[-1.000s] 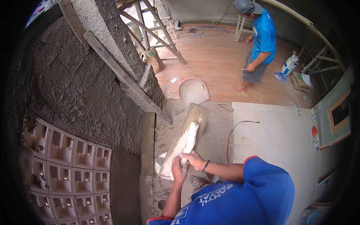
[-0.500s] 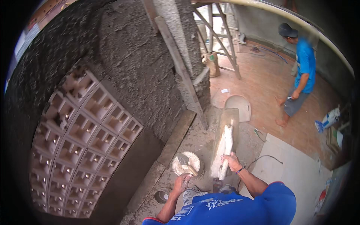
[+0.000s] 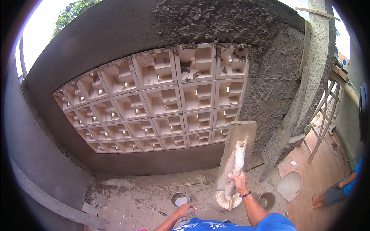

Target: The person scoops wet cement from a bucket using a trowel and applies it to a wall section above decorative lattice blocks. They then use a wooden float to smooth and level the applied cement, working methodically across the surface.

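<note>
My right hand (image 3: pixel 239 181) grips the lower end of the mortar-caked handle of a long wooden float (image 3: pixel 236 154). The float stands nearly upright in front of the wall, its top end level with the lowest row of white hollow blocks (image 3: pixel 165 100). My left hand (image 3: pixel 185 210) is open with fingers spread, low over the rough ground beside a small round can (image 3: pixel 180 199). A pale round pan (image 3: pixel 224 201) lies just below my right hand.
Rough wet mortar (image 3: pixel 231 19) covers the wall above and right of the blocks. A wooden plank (image 3: pixel 293 115) leans at the wall's corner, a timber trestle (image 3: pixel 324 119) behind it. Another can (image 3: pixel 266 200), a white basin (image 3: pixel 290 185) and another person (image 3: pixel 341 190) are at right.
The view has swung up from the floor to face the block wall. My left hand has come off the float and now hovers open. The float has been raised upright toward the wall.
</note>
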Demonstrator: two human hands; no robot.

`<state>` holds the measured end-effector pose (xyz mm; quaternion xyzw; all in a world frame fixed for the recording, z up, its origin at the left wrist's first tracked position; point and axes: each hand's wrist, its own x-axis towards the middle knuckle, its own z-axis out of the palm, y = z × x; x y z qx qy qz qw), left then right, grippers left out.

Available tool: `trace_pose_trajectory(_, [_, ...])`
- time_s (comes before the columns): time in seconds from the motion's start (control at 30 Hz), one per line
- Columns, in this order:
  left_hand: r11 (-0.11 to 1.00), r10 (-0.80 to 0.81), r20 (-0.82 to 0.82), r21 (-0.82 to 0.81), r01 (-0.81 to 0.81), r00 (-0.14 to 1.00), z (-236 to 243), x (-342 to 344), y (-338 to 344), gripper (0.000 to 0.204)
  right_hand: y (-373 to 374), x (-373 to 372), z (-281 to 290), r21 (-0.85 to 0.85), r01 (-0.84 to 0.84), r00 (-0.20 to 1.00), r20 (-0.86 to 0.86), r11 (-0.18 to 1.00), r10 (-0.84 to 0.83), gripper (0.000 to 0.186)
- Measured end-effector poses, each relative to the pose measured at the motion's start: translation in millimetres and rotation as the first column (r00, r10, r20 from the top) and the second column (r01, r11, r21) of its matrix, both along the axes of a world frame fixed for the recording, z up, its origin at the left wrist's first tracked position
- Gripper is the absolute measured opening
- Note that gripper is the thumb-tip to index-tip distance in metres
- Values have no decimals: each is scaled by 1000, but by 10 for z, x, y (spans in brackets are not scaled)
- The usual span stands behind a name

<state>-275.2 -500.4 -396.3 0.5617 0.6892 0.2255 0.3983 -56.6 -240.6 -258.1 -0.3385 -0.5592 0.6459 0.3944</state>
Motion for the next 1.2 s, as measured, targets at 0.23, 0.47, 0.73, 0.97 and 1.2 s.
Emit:
trace_pose_trajectory(0.23, [891,405,-101,-181,-417,909,504,-1149,-580,50,252,-2069,1476,322,-27,975,-201,946,96,29])
trace_pose_trajectory(0.47, [801,564,-232,-82,-593,793,309,-1509,-1103,52,651,-3437,2515,581,-73,963,-169,811,208,34])
trace_pose_trajectory(0.73, [700,690,-85,-171,-693,718,40,-1265,-1202,54,1012,-4598,3597,683,-59,984,-83,728,157,68])
trace_pose_trajectory(0.97, [637,761,35,-230,-736,648,513,-1311,-773,53,1102,-4858,3968,717,-18,986,-104,697,133,66])
trace_pose_trajectory(1.2, [693,693,-141,-141,-707,707,-533,-1722,-865,53,1188,-4996,4341,699,141,939,-319,701,129,59])
